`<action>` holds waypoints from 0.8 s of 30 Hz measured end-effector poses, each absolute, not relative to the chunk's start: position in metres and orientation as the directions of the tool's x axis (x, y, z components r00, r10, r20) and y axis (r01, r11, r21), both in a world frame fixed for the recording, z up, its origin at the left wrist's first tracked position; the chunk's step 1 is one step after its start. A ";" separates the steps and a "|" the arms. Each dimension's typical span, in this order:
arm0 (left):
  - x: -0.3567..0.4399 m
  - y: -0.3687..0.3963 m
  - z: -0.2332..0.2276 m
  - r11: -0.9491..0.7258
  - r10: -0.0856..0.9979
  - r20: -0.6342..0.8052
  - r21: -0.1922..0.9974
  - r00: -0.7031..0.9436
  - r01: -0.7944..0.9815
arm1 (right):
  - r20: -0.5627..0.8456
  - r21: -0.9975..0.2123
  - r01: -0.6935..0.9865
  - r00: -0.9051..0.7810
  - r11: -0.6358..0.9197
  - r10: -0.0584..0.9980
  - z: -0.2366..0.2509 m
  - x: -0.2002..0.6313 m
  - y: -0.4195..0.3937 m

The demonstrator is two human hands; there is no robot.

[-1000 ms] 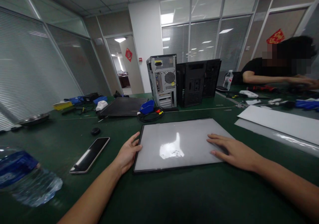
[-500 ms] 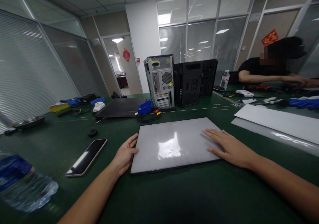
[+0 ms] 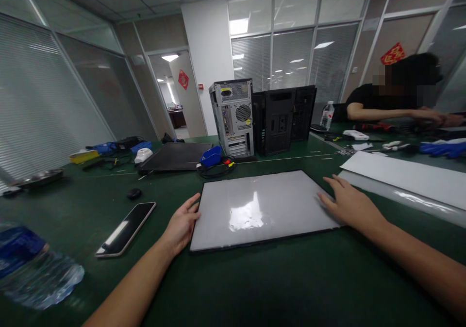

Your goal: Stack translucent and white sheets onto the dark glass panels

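Note:
A flat grey panel with a thin black frame point(image 3: 255, 208) lies on the green table point(image 3: 255, 283) in front of me. My left hand point(image 3: 180, 225) rests against its left edge, fingers curled along the frame. My right hand point(image 3: 349, 205) lies flat at the panel's right edge, fingers spread and partly over the corner. Neither hand lifts the panel.
A phone point(image 3: 125, 229) lies left of the panel and a water bottle point(image 3: 32, 269) at the near left. Behind stand computer towers point(image 3: 235, 118), a dark panel point(image 3: 176, 155), and cables. White sheets point(image 3: 404, 174) lie at right, where another person works.
My right hand has slid from the panel's surface rightward to its right edge. My left hand stays at the left edge. The view has shifted slightly.

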State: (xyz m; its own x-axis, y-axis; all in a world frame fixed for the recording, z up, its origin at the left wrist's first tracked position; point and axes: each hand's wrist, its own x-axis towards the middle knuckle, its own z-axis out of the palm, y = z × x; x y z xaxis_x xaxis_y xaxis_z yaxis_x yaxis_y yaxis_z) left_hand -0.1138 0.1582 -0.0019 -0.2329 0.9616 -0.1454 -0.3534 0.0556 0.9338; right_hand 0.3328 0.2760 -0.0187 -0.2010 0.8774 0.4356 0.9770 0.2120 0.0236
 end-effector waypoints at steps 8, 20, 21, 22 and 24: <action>-0.113 0.156 0.002 0.057 0.956 -0.149 0.940 -0.252 -0.337 | 0.368 0.053 0.974 -0.223 0.219 0.903 -0.015 0.316 0.261; -0.111 0.154 0.007 0.059 0.944 -0.154 0.948 -0.290 -0.313 | 0.404 -0.004 1.000 -0.025 0.029 0.915 -0.013 0.434 0.321; -0.112 0.154 0.006 0.060 0.946 -0.153 0.948 -0.284 -0.312 | 0.388 -0.018 1.000 0.029 -0.024 0.921 -0.016 0.447 0.324; -0.112 0.154 0.006 0.059 0.949 -0.149 0.949 -0.278 -0.308 | 0.366 -0.034 0.997 0.079 -0.071 0.927 -0.020 0.458 0.327; -0.112 0.154 0.005 0.053 0.954 -0.137 0.952 -0.266 -0.301 | 0.330 -0.060 0.990 0.143 -0.131 0.933 -0.026 0.473 0.331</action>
State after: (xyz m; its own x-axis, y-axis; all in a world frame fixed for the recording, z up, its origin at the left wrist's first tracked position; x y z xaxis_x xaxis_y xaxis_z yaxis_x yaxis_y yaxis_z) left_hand -0.1123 0.1538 0.0048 -0.2656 0.9543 -0.1373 -0.3008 0.0533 0.9522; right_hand 0.4725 0.3313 -0.0259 0.1434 0.9330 0.3300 0.9896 -0.1309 -0.0601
